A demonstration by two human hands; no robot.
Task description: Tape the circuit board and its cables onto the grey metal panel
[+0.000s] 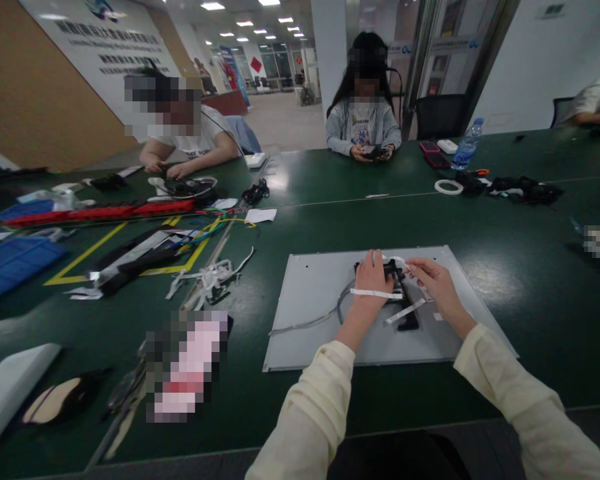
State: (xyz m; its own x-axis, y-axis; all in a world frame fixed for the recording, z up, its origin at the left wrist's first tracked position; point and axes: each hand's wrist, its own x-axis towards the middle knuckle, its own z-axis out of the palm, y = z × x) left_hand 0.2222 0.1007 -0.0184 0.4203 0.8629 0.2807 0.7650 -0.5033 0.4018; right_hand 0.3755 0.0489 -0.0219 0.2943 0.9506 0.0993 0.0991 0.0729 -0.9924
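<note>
A black bracket-like part [409,313] with a slim arm lies on a light grey board [305,293] in front of me. My left hand [373,279] rests over its upper left, fingers closed on it and pressing it down; the fingertips hide much of it. A white strip lies across the back of that hand. With thumb and fingers, my right hand [434,283] pinches a white tape strip [396,260] at the part's upper edge. Another pale strip [405,311] crosses the black arm. A grey cable [307,325] runs from the part to the board's left edge.
White tape scraps [213,280] and a blurred-out pink phone-like object [193,367] lie left of the board. A white box [15,387] and blue tray [17,267] are farther left. Across the green table, two people handle items near a water bottle [467,145] and tape roll [449,187].
</note>
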